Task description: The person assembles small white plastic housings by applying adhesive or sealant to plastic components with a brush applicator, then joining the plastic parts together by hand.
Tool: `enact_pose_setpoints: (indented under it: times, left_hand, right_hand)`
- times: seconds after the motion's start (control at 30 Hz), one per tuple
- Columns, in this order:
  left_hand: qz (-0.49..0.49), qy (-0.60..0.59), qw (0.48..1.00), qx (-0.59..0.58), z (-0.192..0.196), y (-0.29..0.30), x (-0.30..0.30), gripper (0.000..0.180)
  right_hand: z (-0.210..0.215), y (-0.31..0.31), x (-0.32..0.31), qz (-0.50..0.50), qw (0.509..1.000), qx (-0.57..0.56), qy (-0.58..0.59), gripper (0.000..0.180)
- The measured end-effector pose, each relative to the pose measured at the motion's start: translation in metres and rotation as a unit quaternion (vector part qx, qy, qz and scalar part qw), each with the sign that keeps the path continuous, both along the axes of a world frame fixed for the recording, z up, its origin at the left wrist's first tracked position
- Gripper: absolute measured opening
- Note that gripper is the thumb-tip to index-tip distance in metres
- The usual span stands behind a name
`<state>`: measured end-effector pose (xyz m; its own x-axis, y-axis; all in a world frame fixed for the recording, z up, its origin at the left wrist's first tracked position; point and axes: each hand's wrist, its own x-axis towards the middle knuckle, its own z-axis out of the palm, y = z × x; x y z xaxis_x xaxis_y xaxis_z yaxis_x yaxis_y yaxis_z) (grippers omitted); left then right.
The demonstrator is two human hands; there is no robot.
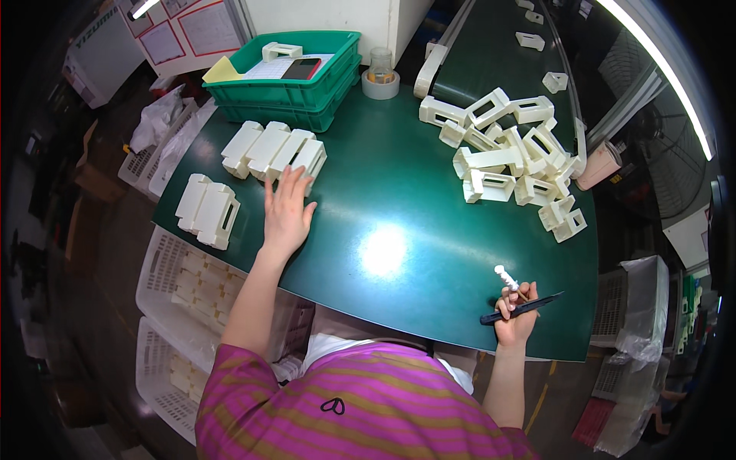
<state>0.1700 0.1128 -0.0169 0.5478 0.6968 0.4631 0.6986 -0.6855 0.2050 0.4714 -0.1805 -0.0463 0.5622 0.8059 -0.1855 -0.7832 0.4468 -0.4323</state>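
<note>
My left hand [287, 213] has its fingers stretched out, and the fingertips rest on or just over the near end of a row of cream-white plastic housings [267, 150]. Left of it, nearer to me, lies a smaller group of the same housings [207, 210]. Close to the table's front right, my right hand [514, 320] is closed around a slim black tool with a pointed tip [529, 307]. From the same fingers sticks a small white ribbed piece [504, 276]; its lower end is hidden. Beyond this hand, white plastic housings [491, 159] lie in a loose heap.
Stacked green crates [285, 93] at the back left hold papers, a phone and a white part. Beside them stands a tape roll [381, 87] with a clear cup. A conveyor belt [491, 57] carries several parts at the back. White baskets [165, 264] stand below the table's left edge.
</note>
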Motion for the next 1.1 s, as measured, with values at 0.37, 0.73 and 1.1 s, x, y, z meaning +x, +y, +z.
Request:
enact_pose_setpoints:
  times: [0.37, 0.73, 1.1]
  left_hand:
    - [0.087, 0.081, 0.993, -0.027, -0.002, 0.001, -0.002, 0.073]
    - [-0.080, 0.034, 0.993, -0.086, 0.023, -0.050, 0.027, 0.056]
    - [-0.273, 0.078, 0.948, -0.145, 0.023, -0.094, 0.061, 0.051]
  right_hand:
    - [0.008, 0.001, 0.005, 0.062, 0.993, 0.055, -0.084, 0.046]
    - [0.042, 0.037, 0.152, -0.311, 0.441, -0.465, -0.702, 0.061]
    - [0.032, 0.007, 0.138, -0.312, 0.374, -0.486, -0.725, 0.027]
